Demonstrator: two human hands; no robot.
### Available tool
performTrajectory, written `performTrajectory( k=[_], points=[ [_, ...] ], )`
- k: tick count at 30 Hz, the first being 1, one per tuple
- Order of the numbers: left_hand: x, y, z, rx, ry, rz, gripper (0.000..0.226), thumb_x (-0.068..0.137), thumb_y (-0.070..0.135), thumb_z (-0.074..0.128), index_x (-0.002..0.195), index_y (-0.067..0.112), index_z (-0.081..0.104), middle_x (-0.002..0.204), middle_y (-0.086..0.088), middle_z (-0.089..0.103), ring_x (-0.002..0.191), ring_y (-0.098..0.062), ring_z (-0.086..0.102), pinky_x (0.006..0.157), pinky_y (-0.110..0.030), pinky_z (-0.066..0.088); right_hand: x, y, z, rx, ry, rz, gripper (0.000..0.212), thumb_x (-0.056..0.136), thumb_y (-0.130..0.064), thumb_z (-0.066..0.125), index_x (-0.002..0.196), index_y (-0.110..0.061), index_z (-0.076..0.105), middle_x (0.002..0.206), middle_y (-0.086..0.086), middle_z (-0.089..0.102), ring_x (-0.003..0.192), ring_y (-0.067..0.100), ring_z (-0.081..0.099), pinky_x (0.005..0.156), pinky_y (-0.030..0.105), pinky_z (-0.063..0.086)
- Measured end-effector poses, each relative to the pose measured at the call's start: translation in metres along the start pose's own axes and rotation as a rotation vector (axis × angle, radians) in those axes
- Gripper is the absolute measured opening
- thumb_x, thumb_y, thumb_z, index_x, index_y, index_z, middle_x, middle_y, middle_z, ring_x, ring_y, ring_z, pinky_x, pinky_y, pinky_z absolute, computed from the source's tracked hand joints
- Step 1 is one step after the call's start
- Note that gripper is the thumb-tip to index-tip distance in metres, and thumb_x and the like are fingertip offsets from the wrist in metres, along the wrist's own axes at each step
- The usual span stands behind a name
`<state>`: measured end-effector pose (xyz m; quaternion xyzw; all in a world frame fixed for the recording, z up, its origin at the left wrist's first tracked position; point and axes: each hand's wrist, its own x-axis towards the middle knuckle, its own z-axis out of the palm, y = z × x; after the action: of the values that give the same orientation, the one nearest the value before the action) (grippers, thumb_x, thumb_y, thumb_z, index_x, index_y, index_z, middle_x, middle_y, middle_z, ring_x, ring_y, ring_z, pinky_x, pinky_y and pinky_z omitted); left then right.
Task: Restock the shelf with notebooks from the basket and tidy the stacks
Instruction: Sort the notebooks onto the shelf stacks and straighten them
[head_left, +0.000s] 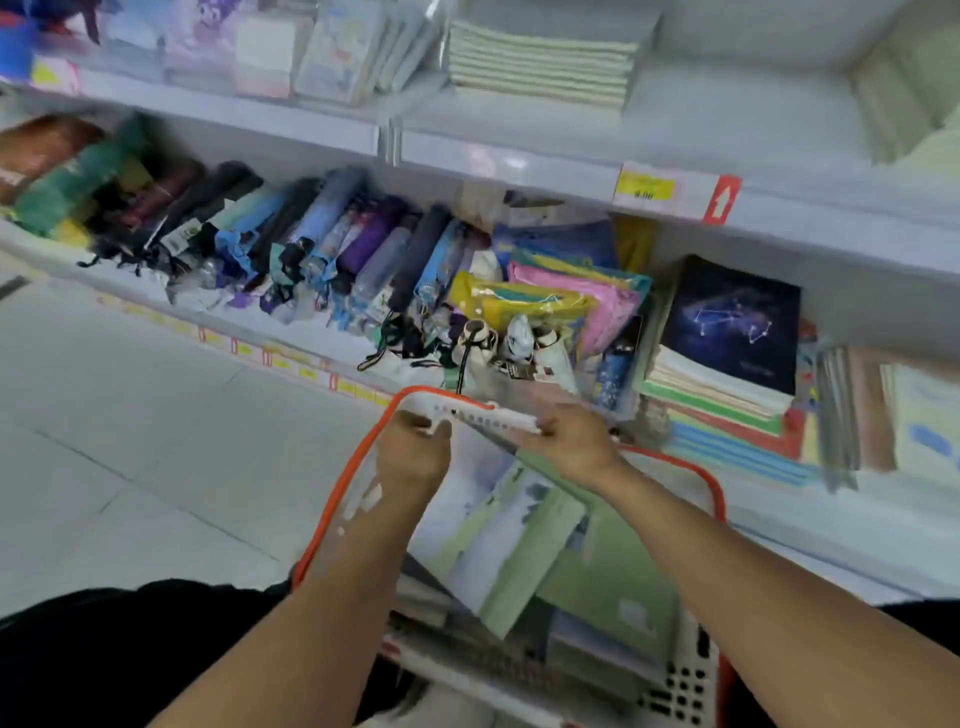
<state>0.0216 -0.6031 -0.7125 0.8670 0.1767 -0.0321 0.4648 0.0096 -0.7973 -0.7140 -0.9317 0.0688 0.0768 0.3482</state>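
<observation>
Head camera looks down into a white basket (680, 670) with an orange rim, and both hands are up at its far edge. Left hand (413, 454) curls its fingers round one end of a white spiral-bound notebook (488, 418); right hand (569, 441) pinches the other end, so the notebook is held edge-on between them, its row of binding holes facing up. Motion blur smears the detail. Below the hands, more notebooks (524, 540) lie loose and tilted in the basket, covers pale green with white and lavender washes, overlapping one another. On the shelf (883, 525) just beyond the basket, to the right, sits a stack of notebooks (727, 374), topped by a dark navy cover with a constellation drawing, with green, red and blue spines showing beneath. Further left along that shelf, folded umbrellas (311, 244) lie in a row.
</observation>
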Motion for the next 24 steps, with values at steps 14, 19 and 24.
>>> performTrajectory(
  k=[14, 19, 24],
  points=[
    [-0.045, -0.149, 0.03, -0.404, 0.013, -0.735, 0.102, 0.03, 0.053, 0.087, 0.117, 0.009, 0.058, 0.107, -0.009, 0.068, 0.091, -0.034, 0.067, 0.083, -0.049, 0.057, -0.036, 0.079, 0.056, 0.46, -0.35, 0.41, 0.034, 0.084, -0.033, 0.078, 0.078, -0.018, 0.048, 0.077, 0.008, 0.043, 0.068, 0.018, 0.047, 0.056, 0.025, 0.036],
    [-0.058, -0.137, 0.023, -0.478, -0.047, -0.74, 0.068, 0.038, 0.031, 0.095, 0.096, 0.004, 0.07, 0.097, -0.01, 0.073, 0.085, -0.03, 0.07, 0.081, -0.048, 0.058, -0.034, 0.091, 0.057, 0.397, -0.183, 0.415, 0.014, 0.09, -0.026, 0.072, 0.097, -0.014, 0.07, 0.098, 0.01, 0.069, 0.09, 0.027, 0.068, 0.074, 0.033, 0.052],
    [-0.065, -0.112, 0.01, -0.25, 0.003, -0.606, 0.028, 0.072, 0.02, 0.084, 0.091, 0.011, 0.067, 0.094, -0.009, 0.069, 0.086, -0.028, 0.066, 0.083, -0.039, 0.058, -0.016, 0.106, 0.032, -0.101, -0.228, 0.345, 0.108, 0.062, -0.042, 0.091, 0.15, -0.013, 0.036, 0.153, 0.006, 0.04, 0.136, 0.028, 0.044, 0.107, 0.039, 0.042]
  ],
)
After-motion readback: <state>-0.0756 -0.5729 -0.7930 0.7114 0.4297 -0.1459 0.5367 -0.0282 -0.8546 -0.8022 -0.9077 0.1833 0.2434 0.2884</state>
